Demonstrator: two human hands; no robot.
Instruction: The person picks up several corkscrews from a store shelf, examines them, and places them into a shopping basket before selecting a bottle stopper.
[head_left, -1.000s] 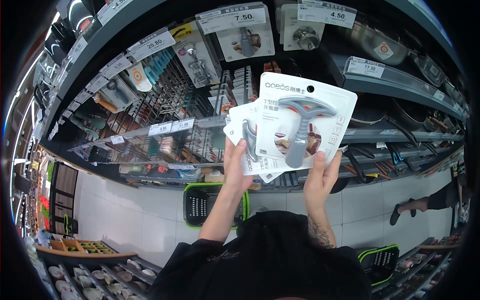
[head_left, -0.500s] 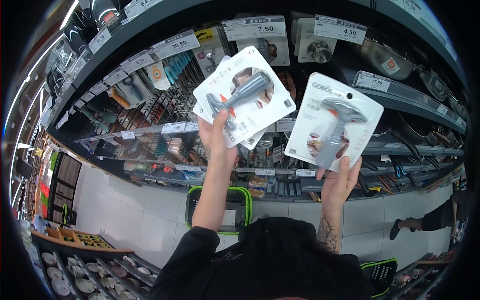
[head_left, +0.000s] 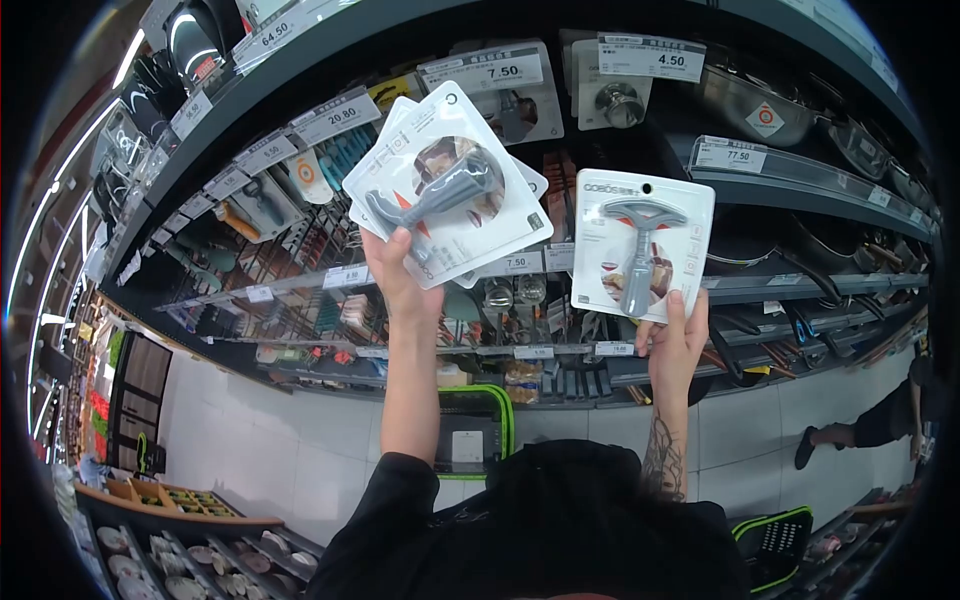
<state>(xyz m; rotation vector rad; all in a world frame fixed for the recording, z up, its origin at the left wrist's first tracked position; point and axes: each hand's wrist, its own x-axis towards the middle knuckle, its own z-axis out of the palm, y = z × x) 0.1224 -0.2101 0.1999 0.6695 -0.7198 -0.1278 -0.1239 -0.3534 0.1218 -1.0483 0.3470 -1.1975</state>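
Note:
My left hand is closed on the lower edge of a fanned stack of white cards, thumb in front. The front card carries a grey kitchen tool under clear plastic, lying tilted; it looks like a peeler with a wide curved head. The cards behind it are mostly hidden. In my right hand, pinched at its lower right corner, is another white card with a similar grey peeler, head up and nearly upright. Both hands hold their packs apart, in front of the shelves.
Price-tagged shelves of pans and utensils run across the front. Carded goods hang from hooks. Below stands a green-rimmed basket on the floor; another basket is at lower right. A person's leg shows at right.
The left stack has moved left and slightly up, its cards fanned wider. The right pack has turned from tilted to nearly upright and sits a little farther away.

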